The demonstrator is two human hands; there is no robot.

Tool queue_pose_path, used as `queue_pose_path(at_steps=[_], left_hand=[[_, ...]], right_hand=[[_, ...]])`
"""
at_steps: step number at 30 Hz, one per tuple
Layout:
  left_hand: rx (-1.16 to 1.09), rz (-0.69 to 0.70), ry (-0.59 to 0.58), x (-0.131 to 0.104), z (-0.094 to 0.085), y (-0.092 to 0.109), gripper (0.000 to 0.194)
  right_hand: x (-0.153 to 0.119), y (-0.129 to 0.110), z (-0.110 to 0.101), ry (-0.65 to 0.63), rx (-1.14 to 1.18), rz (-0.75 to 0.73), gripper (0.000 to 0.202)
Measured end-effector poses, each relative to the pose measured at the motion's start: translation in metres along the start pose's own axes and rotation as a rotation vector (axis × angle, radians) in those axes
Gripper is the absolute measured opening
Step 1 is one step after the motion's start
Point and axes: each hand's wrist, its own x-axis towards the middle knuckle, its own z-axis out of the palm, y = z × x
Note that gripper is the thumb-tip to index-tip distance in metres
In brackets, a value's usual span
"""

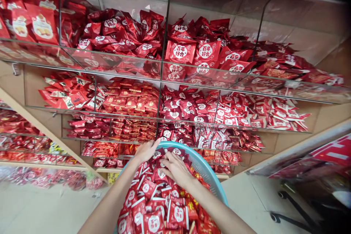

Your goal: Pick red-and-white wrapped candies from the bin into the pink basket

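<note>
"How many hands?"

"Two: the left hand (148, 151) and the right hand (177, 168)"

"Baskets?"

"One, a turquoise basket (204, 166) with a perforated side. The red packets (179, 214) heaped in it overlap too much to count"

"And the display shelf (34, 86)?"

"Several tiers, packed past counting. On the top one, two biscuit bags (44, 23) face out at the left. Down on the floor to the right, I make out two castors (275, 217)"

"Where do the basket's packets lie from the hands?"

"Right under the right hand, which touches the heap toward its far side; most spread nearer the wearer, between the forearms. The left hand is just beside them, at the far-left rim"

"Fingers?"

"Left ones close together; whether they grip the rim, I can't tell. Right ones loosely bent; whether they pinch a packet, I can't tell either"
</note>
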Motion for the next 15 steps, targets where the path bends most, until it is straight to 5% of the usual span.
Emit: queue_pose_path(at_steps=[8, 15], left_hand=[[-0.022, -0.015, -0.017, -0.001, -0.002, 0.002, 0.069], [-0.028, -0.046, -0.027, -0.001, -0.005, 0.003, 0.072]], right_hand=[[0.003, -0.002, -0.014, 0.044, 0.043, -0.012, 0.035], [0.029, 0.013, -0.103, 0.373, 0.150, -0.023, 0.025]])
